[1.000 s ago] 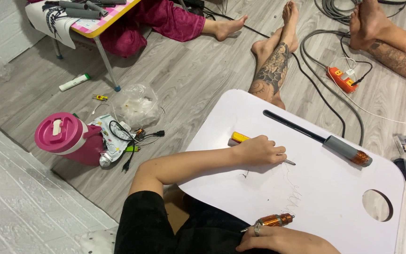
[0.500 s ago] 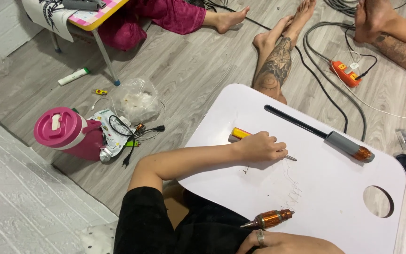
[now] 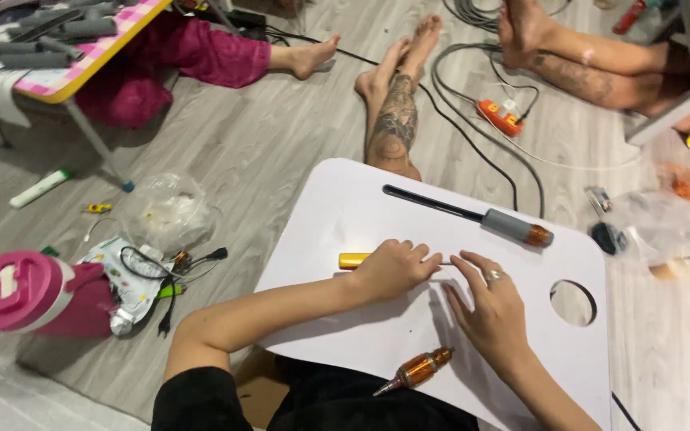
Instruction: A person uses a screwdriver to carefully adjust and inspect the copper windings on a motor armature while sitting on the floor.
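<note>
White lap table [image 3: 345,215]: left hand [image 3: 393,267] grips yellow tool [image 3: 353,260] (orange handle [image 3: 421,369] near).

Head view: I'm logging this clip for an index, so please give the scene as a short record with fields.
surface: white lap table with a round hole
left hand: closed on a yellow-handled tool
right hand: open, fingers spread on the table beside the left hand
near right hand: copper-coloured part
far edge: grey-handled iron
floor, left: pink jug

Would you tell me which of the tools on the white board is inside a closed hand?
The yellow-handled tool, gripped by the left hand; the grey-handled tool and copper-coloured one lie untouched.
</note>
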